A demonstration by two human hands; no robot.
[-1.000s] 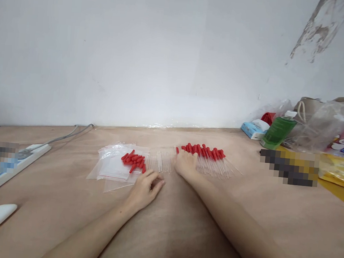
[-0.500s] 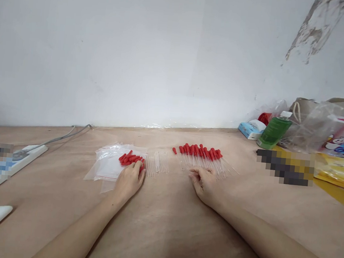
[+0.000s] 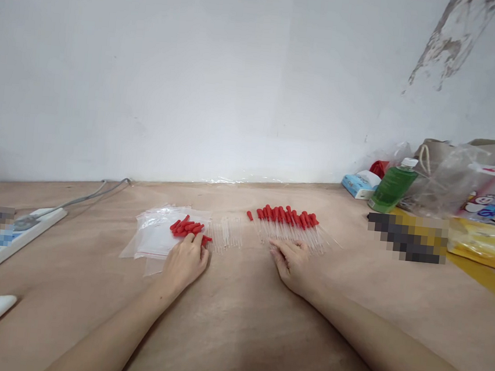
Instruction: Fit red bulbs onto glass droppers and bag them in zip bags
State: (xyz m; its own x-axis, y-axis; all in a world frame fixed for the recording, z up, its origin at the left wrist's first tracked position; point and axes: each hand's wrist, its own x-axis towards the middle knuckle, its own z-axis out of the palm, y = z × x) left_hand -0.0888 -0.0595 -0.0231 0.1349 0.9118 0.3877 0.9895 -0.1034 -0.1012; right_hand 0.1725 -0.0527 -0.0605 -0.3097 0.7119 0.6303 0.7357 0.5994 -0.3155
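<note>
The droppers [image 3: 288, 217] at right have red bulbs fitted; bare tubes [image 3: 227, 234] in the middle and loose bulbs [image 3: 184, 227] on plastic bags [image 3: 153, 238] at left remain unjoined. The left hand [image 3: 188, 259], bent, is at the loose bulbs; the right hand [image 3: 291, 263], half curled, is by the droppers' near ends. I cannot tell whether either grips anything.

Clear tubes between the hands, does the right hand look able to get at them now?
Probably yes: nothing seems to stand between the right hand and the clear tubes, and the left hand is on their other side, by the red bulbs.
</note>
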